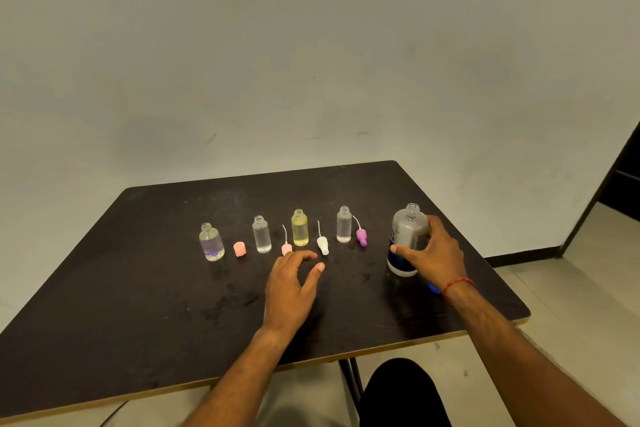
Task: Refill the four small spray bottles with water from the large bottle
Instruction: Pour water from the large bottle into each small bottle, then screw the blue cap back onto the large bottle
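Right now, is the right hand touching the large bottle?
Touching. The head view shows the right hand with thumb and fingers curled round the large bottle, which stands uncapped on the table.

A dark table (pixel 138 288) stands before a scuffed pale wall (pixel 311 62), on a pale floor (pixel 571 288).

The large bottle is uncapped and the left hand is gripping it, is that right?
Not quite. The right hand grips the large bottle, not the left, as the head view shows. The left hand holds nothing, its fingers relaxed. The bottle is uncapped, as you said.
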